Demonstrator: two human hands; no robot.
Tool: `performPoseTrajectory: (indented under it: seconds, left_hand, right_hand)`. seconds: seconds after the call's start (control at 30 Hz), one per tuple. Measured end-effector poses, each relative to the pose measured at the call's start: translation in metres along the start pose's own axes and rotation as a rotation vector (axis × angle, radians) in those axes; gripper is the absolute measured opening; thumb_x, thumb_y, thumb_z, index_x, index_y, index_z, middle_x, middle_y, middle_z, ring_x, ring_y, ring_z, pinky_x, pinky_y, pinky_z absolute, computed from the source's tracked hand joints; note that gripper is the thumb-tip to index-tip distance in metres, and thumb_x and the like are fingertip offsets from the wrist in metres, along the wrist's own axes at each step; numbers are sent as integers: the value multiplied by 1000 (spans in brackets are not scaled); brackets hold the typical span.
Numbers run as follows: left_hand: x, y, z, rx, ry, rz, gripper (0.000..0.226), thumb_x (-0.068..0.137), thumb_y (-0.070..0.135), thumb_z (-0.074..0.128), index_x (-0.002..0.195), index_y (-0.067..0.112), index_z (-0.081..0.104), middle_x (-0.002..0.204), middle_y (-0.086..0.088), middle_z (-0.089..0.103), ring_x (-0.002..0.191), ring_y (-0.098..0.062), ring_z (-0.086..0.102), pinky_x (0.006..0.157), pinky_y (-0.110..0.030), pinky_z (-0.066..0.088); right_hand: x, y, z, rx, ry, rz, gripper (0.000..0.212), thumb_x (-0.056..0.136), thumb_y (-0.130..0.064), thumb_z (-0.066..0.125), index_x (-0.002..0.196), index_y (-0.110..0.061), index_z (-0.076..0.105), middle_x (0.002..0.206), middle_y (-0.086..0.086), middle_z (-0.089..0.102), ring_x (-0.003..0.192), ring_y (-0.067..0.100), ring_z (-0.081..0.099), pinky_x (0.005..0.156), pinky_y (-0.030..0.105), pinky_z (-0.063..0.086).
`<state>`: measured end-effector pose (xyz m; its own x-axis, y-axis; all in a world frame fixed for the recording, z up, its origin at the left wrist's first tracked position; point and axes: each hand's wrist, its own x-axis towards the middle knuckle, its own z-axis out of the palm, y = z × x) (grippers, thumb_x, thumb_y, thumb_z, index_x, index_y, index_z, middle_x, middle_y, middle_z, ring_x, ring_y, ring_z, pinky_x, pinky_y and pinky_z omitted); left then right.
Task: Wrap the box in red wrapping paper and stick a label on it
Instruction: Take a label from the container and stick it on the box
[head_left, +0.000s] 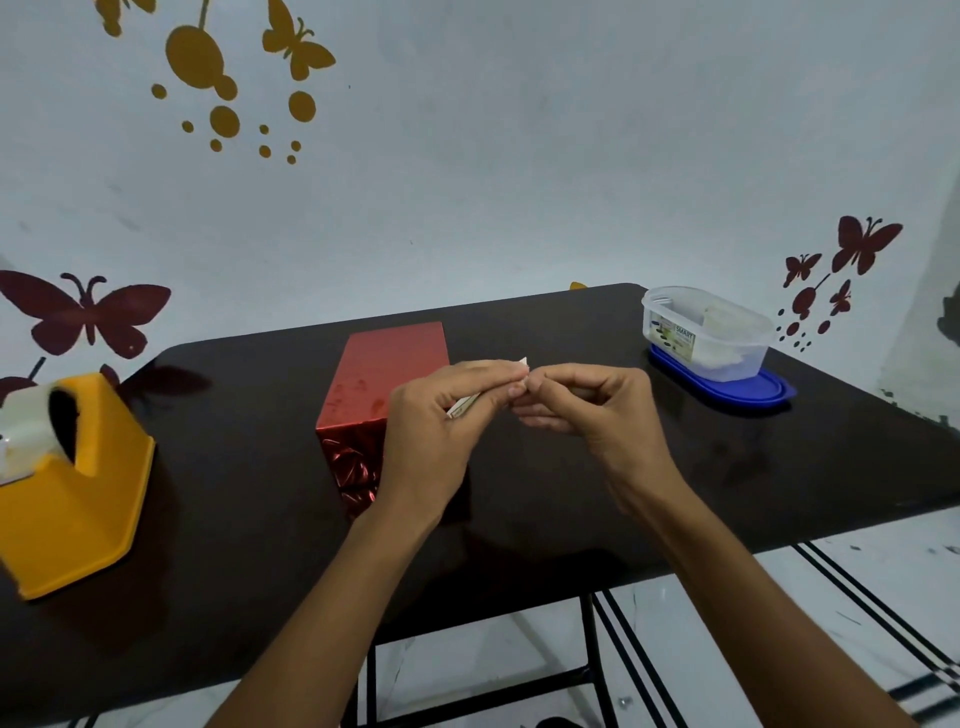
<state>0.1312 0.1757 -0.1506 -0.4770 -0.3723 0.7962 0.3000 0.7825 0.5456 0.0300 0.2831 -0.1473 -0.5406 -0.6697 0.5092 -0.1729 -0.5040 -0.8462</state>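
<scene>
The small white paper label (464, 408) is being pinched at frame centre in the curled grip of the left hand (441, 415) and right hand (587, 405). The glossy red foil box (384, 374) is lying just left of centre on the dark table (260, 467), with bare tabletop stretching right toward a clear tub (706, 332).

One red box (387, 364), one label (462, 409), one tape dispenser (93, 499), one tub (727, 338), one lid (748, 396), two hands (431, 421) (587, 410).

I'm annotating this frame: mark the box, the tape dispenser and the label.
box (387, 371), head view, red top face.
tape dispenser (88, 509), head view, yellow body's side.
label (463, 408), head view, its exposed lower end.
</scene>
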Motion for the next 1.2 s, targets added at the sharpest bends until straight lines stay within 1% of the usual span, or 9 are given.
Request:
performPoseTrajectory:
  seconds: [0.27,0.43,0.57,0.63,0.73,0.83,0.97,1.1,1.2]
  left_hand:
    - [1,4,-2,-25,-9,-10,21,78,5,70,99,7,73,97,-3,73,94,-11,69,85,-29,54]
    - [0,8,-3,-86,-21,-44,23,78,5,70,100,8,71,94,0,73,92,-11,69,82,-25,54]
    - [0,10,-1,-177,-15,-96,24,77,1,71,99,10,72,90,5,74,89,-10,70,78,-19,52]
    - [0,11,-1,-209,-4,-123,23,76,1,71,97,12,72,90,5,74,89,-10,70,77,-17,52]
    - [0,12,-3,-224,1,-137,21,77,2,70,93,15,73,89,8,74,89,-8,70,77,-15,51]
    - [0,13,-4,-225,-5,-128,21,77,1,69,92,16,73,90,8,74,89,-8,70,78,-16,51]
    - [0,13,-4,-226,-13,-129,22,77,0,69,93,15,73,91,4,74,90,-10,70,78,-18,52]
    - [1,14,-5,-225,-21,-123,20,77,3,69,94,14,73,92,3,74,90,-11,70,78,-19,52]
    - [1,15,-5,-239,-20,-133,19,77,6,69,93,14,73,92,2,74,90,-12,70,78,-19,53]
  right_hand:
    - [-1,-2,1,31,5,-11,16,84,4,58,86,-6,70,70,5,73,68,17,71,64,22,57]
    - [-3,-5,3,24,13,-19,19,84,6,57,85,-9,70,67,2,72,65,14,71,61,20,56]
    - [-4,-5,2,47,33,1,22,85,8,55,83,-8,70,66,4,72,64,15,71,60,20,57]
    - [-4,-4,2,61,26,20,18,85,6,56,84,-6,70,68,6,72,66,16,71,62,22,57]
    - [-3,-4,3,88,7,67,12,82,-3,59,86,-2,70,74,10,73,71,19,71,65,23,58]
    - [-3,-5,3,119,5,107,20,74,-15,62,86,-1,71,76,14,73,73,21,71,64,23,57]
    - [-4,-7,2,137,-1,128,20,72,-16,62,84,-2,71,75,13,72,71,19,71,63,22,56]
    - [-5,-9,2,138,-3,120,19,72,-16,62,82,-4,72,74,13,72,71,19,71,63,22,57]
    - [-6,-10,2,159,-19,123,17,71,-17,64,79,-8,75,75,13,73,71,19,72,63,22,57]
